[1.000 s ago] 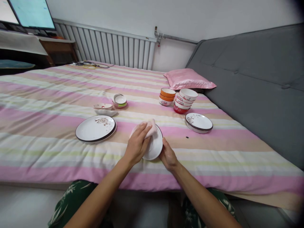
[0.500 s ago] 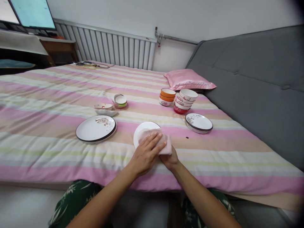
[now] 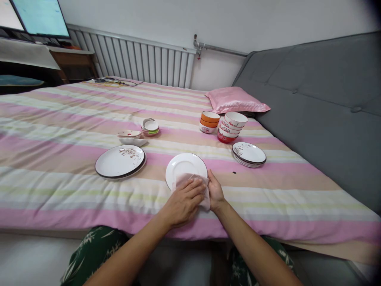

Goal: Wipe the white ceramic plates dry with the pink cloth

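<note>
A white plate [image 3: 185, 162] with a thin dark rim is tilted a little toward me near the bed's front edge. My left hand [image 3: 183, 203] presses a pale pink cloth [image 3: 182, 181] on the lower part of the plate, its fingers together over the fabric. Part of the cloth hangs past the plate's near edge. At the plate's right edge, my right hand [image 3: 216, 194] grips the rim with the thumb on the near side; its other fingers are mostly hidden underneath.
Stacked oval plates [image 3: 117, 161] lie left, with small dishes [image 3: 131, 137] and little bowls [image 3: 151, 126] behind. To the right stand flowered plates [image 3: 249, 152], orange bowls [image 3: 210, 119] and taller stacked bowls [image 3: 233, 125]. A pink pillow [image 3: 236, 99] rests by the grey headboard [image 3: 312, 87].
My left hand and the cloth have slid down toward the plate's near edge, uncovering its middle. My right hand has shifted up along the right rim, its thumb now showing.
</note>
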{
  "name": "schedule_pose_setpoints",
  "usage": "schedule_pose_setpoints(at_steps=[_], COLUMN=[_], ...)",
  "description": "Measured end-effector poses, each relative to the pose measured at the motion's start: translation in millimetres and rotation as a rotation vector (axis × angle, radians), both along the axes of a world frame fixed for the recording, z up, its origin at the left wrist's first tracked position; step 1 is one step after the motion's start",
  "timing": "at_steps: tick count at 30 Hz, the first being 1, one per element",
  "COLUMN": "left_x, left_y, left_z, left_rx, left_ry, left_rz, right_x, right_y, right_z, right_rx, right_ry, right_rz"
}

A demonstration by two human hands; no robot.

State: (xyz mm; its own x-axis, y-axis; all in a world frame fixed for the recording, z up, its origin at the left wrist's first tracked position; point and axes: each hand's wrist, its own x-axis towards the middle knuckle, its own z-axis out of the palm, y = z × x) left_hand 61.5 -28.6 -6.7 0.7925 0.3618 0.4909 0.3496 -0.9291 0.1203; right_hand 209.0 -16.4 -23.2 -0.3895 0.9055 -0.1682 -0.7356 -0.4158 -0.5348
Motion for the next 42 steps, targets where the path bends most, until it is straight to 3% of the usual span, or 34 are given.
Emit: schedule_pose_setpoints(at_steps=[5, 13, 25, 36, 42], left_x=[1, -4, -15, -39, -55], left_y=[-2, 0, 5, 27, 39], left_z=[7.0, 6.1, 14.0, 19.7, 21.4], left_rx=[-0.037, -0.093, -0.097, -0.097, -0.105], left_ry=[-0.02, 0.025, 0.165, 0.191, 0.053], left_rz=[-0.041, -0.01, 0.212, 0.553, 0.96], right_x=[-4, -5, -6, -5, -4], right_y=[4, 6, 7, 6, 5], right_z=[-0.5, -0.7, -3.7, -3.8, -5.3], right_rx=[0.042, 0.118, 0.101, 0.054, 0.045], right_ry=[-0.082, -0.052, -0.071, -0.069, -0.093], right_rz=[-0.196, -0.204, -0.202, -0.234, -0.244])
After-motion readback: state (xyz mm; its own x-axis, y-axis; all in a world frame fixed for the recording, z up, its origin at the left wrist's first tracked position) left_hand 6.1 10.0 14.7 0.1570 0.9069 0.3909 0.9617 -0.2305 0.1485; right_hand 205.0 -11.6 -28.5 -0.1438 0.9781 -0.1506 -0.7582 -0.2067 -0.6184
